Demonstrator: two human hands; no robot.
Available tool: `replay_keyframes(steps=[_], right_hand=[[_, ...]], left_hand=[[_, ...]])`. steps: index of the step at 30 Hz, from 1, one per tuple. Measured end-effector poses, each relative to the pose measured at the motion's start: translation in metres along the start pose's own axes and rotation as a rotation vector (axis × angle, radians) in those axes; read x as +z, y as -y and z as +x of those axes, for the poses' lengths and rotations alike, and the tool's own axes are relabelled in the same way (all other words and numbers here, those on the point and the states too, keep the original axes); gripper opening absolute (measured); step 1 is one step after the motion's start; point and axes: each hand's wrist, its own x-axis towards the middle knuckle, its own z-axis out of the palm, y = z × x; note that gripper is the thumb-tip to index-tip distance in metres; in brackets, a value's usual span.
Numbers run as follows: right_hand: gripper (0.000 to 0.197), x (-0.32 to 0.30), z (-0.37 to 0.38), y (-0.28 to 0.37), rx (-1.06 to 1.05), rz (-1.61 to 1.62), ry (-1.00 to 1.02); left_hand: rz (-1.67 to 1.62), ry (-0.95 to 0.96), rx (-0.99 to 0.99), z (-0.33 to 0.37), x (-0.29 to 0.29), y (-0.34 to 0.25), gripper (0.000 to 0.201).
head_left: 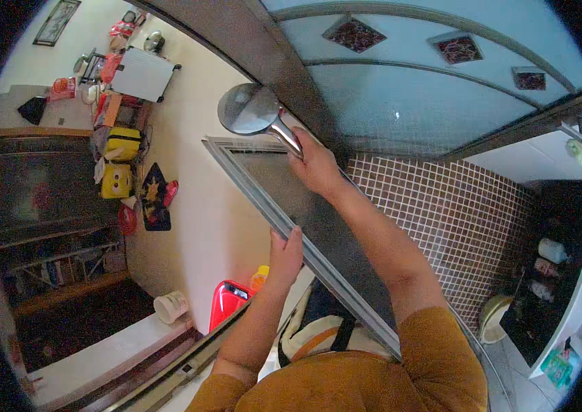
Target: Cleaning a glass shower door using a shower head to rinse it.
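A round chrome shower head (246,110) on a short handle is held up near the middle top of the view. My right hand (315,165) is closed around its handle. Below it leans a dark panel with a grey metal frame (249,189), slanting from upper left to lower right. My left hand (285,259) is closed on this frame's edge, the thumb on top; its other fingers are partly hidden. The shower head's face is turned toward the pale wall and the frame's top corner. I cannot tell whether water runs from it.
At right lie brown mosaic tiles (435,226), a basin (493,319) and a dark shelf with several bottles (548,250). A frosted door (401,103) spans the top. At left are a red container (229,305), a white tub (170,307) on a ledge, yellow bags (122,144) and a dark cabinet (37,199).
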Motion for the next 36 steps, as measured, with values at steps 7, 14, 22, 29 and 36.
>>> replay_keyframes(steps=[7, 14, 22, 29, 36], right_hand=[[0.050, 0.007, -0.018, -0.006, 0.163, 0.213, 0.112], [0.054, 0.020, -0.034, -0.020, 0.125, 0.218, 0.014], [0.056, 0.013, -0.033, 0.011, 0.173, 0.323, 0.022], [0.056, 0.023, -0.048, -0.022, 0.239, 0.306, -0.014], [0.055, 0.021, -0.040, 0.002, 0.123, 0.322, 0.044]], left_hand=[[-0.046, -0.066, 0.122, 0.002, 0.009, -0.005, 0.027], [-0.033, -0.055, 0.139, 0.003, 0.006, -0.001, 0.038], [0.140, -0.075, 0.117, -0.001, 0.009, -0.016, 0.043], [0.106, -0.064, 0.082, -0.001, 0.010, -0.016, 0.042], [0.129, -0.029, 0.121, 0.000, 0.007, -0.013, 0.041]])
